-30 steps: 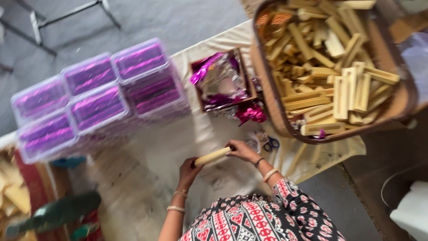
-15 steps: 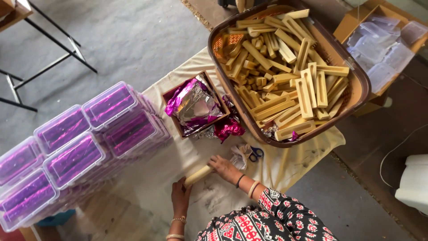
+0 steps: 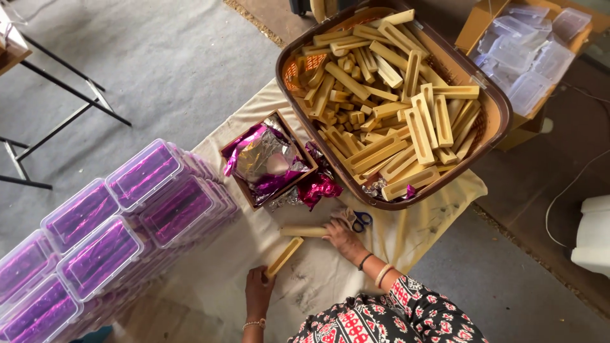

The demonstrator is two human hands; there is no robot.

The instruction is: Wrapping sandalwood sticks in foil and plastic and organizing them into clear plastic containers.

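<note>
1. Grey floor fills most of the view, with a pale cloth (image 3: 210, 279) spread over it where the person works.
2. At the top right sits a big brown basket (image 3: 502, 114) full of long wooden blocks, many with a groove down the middle.
3. On the left, clear boxes with purple inside (image 3: 121, 222) are stacked in rows. Some run off the edge, so I cannot count them.
4. Between them is a small wooden tray (image 3: 244, 187) of shiny purple and silver foil.
5. The left hand (image 3: 258, 289) holds one end of a wooden block (image 3: 284, 256) that lies slanted on the cloth. Its fingers are curled around that end.
6. The right hand (image 3: 343, 238) rests flat on a second wooden piece (image 3: 304, 232) lying sideways. It looks like it presses, not grabs, but the fingers are partly hidden, so I cannot tell.
7. It seems the two pieces are being brought together. Next they would need lining up end to end and side to side.
8. Blue-handled scissors (image 3: 361, 220) lie just beside the right hand, half hidden.
9. The person's arms and patterned sleeve are cut off at the bottom.
</note>
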